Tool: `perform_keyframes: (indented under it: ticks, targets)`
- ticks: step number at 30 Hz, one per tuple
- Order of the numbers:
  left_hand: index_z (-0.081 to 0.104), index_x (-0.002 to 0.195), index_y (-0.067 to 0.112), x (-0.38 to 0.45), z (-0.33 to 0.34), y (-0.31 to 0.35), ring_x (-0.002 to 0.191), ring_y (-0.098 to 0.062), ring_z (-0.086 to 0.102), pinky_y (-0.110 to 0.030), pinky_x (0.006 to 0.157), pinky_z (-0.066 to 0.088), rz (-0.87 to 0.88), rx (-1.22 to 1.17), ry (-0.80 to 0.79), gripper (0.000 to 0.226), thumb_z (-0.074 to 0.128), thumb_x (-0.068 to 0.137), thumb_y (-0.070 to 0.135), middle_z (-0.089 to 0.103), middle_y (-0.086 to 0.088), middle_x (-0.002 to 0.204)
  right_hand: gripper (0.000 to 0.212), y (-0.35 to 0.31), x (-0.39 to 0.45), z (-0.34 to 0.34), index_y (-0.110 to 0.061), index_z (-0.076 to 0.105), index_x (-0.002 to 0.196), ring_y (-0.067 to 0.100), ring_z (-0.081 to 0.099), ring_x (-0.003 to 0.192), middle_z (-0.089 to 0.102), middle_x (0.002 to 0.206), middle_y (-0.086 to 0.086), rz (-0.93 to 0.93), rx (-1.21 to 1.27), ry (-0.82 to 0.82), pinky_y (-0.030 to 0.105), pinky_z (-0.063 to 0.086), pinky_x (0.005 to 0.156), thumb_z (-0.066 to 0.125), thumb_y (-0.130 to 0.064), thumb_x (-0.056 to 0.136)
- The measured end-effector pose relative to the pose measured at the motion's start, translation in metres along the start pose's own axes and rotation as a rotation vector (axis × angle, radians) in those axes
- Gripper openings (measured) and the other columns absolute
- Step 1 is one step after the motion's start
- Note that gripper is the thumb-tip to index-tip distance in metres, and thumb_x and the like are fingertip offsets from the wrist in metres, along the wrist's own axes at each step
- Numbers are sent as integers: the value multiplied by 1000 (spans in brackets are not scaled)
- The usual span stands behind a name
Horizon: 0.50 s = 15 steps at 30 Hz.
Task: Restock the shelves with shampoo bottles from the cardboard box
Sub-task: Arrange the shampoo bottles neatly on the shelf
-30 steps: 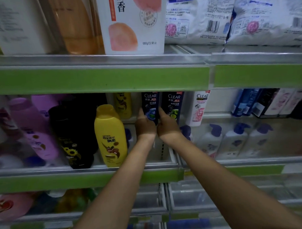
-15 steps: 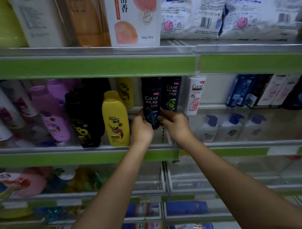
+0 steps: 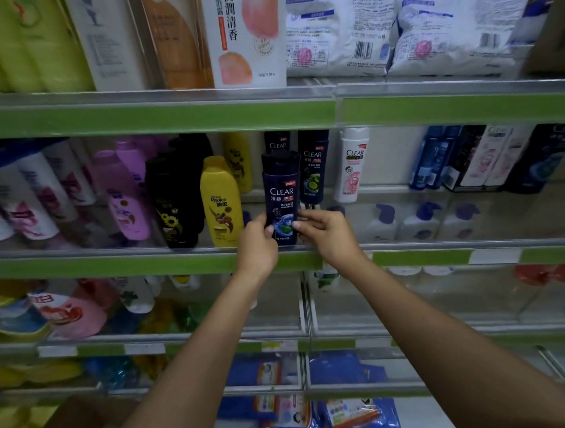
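Both hands, left hand (image 3: 257, 243) and right hand (image 3: 326, 232), grip the dark blue plastic shampoo bottle (image 3: 282, 197), which might tip over the yellow plastic bottle (image 3: 221, 203) just beside it.

The dark blue plastic CLEAR shampoo bottle (image 3: 282, 199) stands at the shelf's green-edged front rail (image 3: 116, 266). Just left of it stands the yellow Rejoice bottle (image 3: 221, 203). Behind it stand two more dark CLEAR bottles (image 3: 313, 168).
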<state>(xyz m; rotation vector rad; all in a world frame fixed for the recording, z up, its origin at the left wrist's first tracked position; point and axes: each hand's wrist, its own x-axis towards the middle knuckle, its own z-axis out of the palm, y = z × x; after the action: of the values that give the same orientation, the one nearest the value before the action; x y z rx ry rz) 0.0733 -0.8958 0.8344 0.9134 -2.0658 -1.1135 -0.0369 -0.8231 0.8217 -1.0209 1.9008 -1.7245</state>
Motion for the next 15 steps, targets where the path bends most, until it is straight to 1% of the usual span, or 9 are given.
perform_keyframes:
  ticks: [2, 5, 7, 8, 10, 11, 12, 13, 15]
  targets:
    - [51, 129, 13, 0, 0, 2, 100, -25, 58, -40, 87, 51, -8, 10, 0, 35, 37, 98, 5, 62, -12, 113, 33, -1, -1, 0, -4, 63, 121, 14, 68, 95, 70, 104, 7, 1, -5, 1, 27, 57, 84, 64, -7, 88]
    - [51, 130, 13, 2, -1, 3, 100, -24, 58, -38, 86, 51, -11, 9, -1, 35, 37, 98, 5, 62, -11, 114, 32, -2, -1, -1, -9, 64, 120, 14, 68, 97, 71, 102, 5, 4, -34, -7, 33, 56, 88, 66, -11, 88]
    - [51, 130, 13, 1, 1, -1, 99, -20, 57, -35, 84, 50, -18, -14, 24, 35, 37, 99, 6, 62, -9, 116, 36, -1, -1, -3, -13, 62, 123, 14, 67, 100, 72, 106, 6, 9, -67, -31, 36, 54, 93, 66, -13, 88]
    - [50, 130, 12, -2, 2, -3, 101, -18, 56, -33, 85, 49, -19, -20, 69, 34, 38, 99, 8, 61, -7, 119, 40, -1, -1, -5, -14, 59, 127, 14, 66, 104, 70, 110, 6, 10, -90, -44, 35, 53, 95, 67, -14, 88]
    - [48, 133, 14, -19, 9, -3, 111, -14, 55, -33, 94, 48, -15, -39, 219, 36, 42, 98, 13, 57, -1, 127, 45, -3, 0, -13, -14, 55, 132, 15, 63, 109, 67, 117, 7, 6, -125, -33, 34, 50, 98, 66, -15, 88]
    - [47, 133, 16, -33, 13, 2, 113, -8, 52, -28, 97, 45, -3, -57, 282, 36, 43, 97, 15, 53, 4, 130, 44, -4, 0, -19, -13, 56, 131, 15, 62, 108, 66, 116, 7, 4, -135, -6, 33, 50, 99, 65, -15, 89]
    - [47, 132, 18, -49, 20, 9, 111, -1, 50, -19, 97, 41, 16, -75, 307, 35, 45, 97, 16, 50, 10, 129, 40, -6, 1, -27, -10, 57, 129, 16, 62, 107, 66, 113, 5, 4, -142, 27, 32, 50, 98, 64, -13, 90]
    - [48, 131, 21, -62, 28, 17, 106, 7, 48, -10, 93, 38, 43, -99, 289, 35, 46, 97, 16, 48, 14, 126, 36, -9, 2, -35, -8, 59, 126, 16, 62, 105, 66, 110, 4, 5, -143, 56, 30, 50, 96, 63, -12, 91]
    - [50, 128, 24, -76, 47, 32, 102, 11, 47, -3, 87, 37, 89, -184, 182, 33, 46, 97, 16, 49, 17, 123, 30, -13, 7, -54, -7, 62, 121, 18, 62, 103, 65, 105, 3, 8, -138, 114, 27, 49, 92, 62, -13, 92]
